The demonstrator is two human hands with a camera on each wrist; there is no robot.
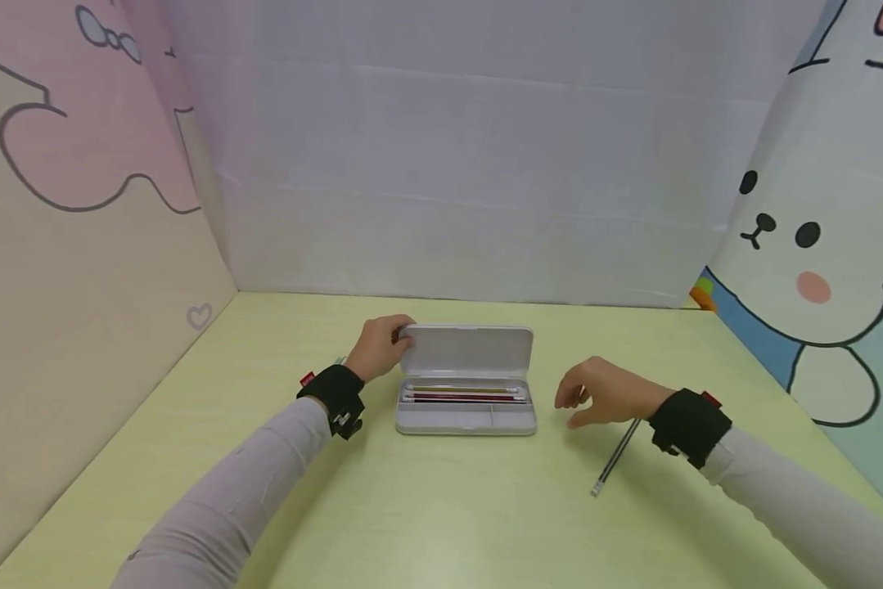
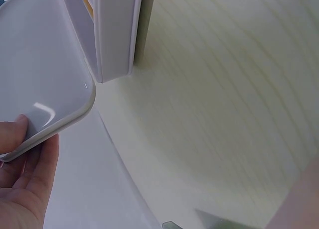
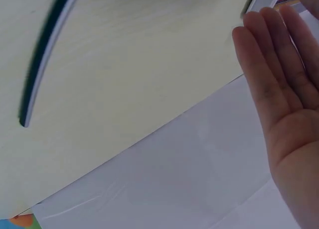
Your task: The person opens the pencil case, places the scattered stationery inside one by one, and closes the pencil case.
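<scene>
A white pencil case lies on the table with its hinged lid standing up. Several pencils, some dark red and one yellowish, lie side by side in its rear compartment. My left hand pinches the lid's upper left corner, thumb on the inner face and fingers behind, as the left wrist view shows. To the right of the case, my right hand hovers over the table with relaxed fingers and holds nothing. Beneath its wrist lies a dark pencil with pale stripes, partly hidden in the head view.
The pale yellow table meets a white sheet at the back. Printed panels with cartoon animals stand at both sides. A small greenish object is mostly hidden behind the left wrist.
</scene>
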